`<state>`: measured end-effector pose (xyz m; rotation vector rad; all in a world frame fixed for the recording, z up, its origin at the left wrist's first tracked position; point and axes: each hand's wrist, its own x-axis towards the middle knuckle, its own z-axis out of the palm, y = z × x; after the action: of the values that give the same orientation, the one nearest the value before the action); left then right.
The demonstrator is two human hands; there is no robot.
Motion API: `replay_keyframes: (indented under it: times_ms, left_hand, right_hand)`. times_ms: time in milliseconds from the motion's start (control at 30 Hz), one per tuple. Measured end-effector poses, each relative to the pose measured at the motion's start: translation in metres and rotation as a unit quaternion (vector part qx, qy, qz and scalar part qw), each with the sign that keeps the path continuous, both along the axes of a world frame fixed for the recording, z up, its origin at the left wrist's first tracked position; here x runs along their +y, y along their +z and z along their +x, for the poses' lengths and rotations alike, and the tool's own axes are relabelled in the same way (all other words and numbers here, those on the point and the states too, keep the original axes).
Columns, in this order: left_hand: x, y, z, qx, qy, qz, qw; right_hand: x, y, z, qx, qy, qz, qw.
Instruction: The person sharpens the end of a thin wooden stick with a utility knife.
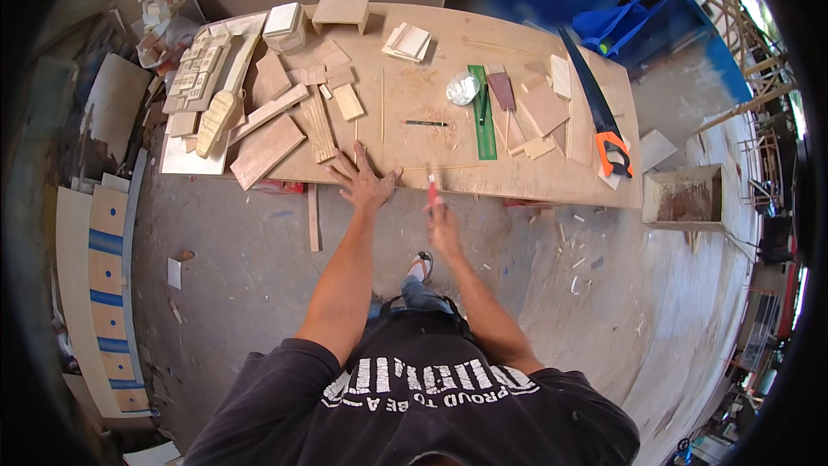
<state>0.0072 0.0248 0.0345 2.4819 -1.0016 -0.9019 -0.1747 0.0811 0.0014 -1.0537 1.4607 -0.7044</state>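
My left hand (366, 184) lies with fingers spread on the near edge of the plywood table (405, 138). Its thumb points toward a thin wooden strip (457, 167) lying along that edge. In my right hand (443, 229), closed around it, is a red tool (433, 193) that looks like a utility knife. Motion smears its tip, which is close to the strip; whether they touch, I cannot tell. A dark pencil (425, 123) lies just beyond. Farther right are a green ruler (487, 142) and a round silvery-white lump (462, 88).
Wood offcuts (269, 151) crowd the table's left side, beside a board with small wooden pieces (200, 73). An orange-handled handsaw (611, 151) lies near the right end. Several blocks (407, 42) sit at the back. A box-like container (684, 196) stands off the right end.
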Motion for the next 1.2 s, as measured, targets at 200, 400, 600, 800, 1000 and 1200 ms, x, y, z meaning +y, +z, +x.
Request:
replay_keyframes:
  times_ms: [200, 400, 600, 800, 1000, 1200]
  left_hand:
    - [0.0, 0.003, -0.001, 0.012, -0.005, 0.0, 1.0]
    - [0.0, 0.004, 0.0, 0.026, -0.003, -0.01, 1.0]
    - [0.001, 0.012, -0.001, 0.029, -0.005, -0.014, 0.999]
    - [0.001, 0.005, 0.001, 0.017, -0.008, -0.008, 1.0]
    - [0.001, 0.007, 0.0, 0.031, 0.0, -0.015, 0.999]
    - [0.001, 0.008, 0.0, 0.035, 0.002, -0.019, 0.999]
  right_hand:
    - [0.018, -0.006, 0.045, -0.031, -0.028, 0.001, 0.999]
    - [0.017, -0.021, 0.05, 0.012, -0.029, -0.03, 0.999]
    - [0.015, -0.021, 0.052, 0.066, -0.021, -0.054, 0.996]
    - [0.012, -0.03, 0.056, 0.143, -0.012, -0.117, 0.983]
    - [0.014, -0.022, 0.061, 0.175, -0.019, -0.122, 0.977]
    - [0.013, -0.013, 0.061, 0.184, -0.016, -0.122, 0.975]
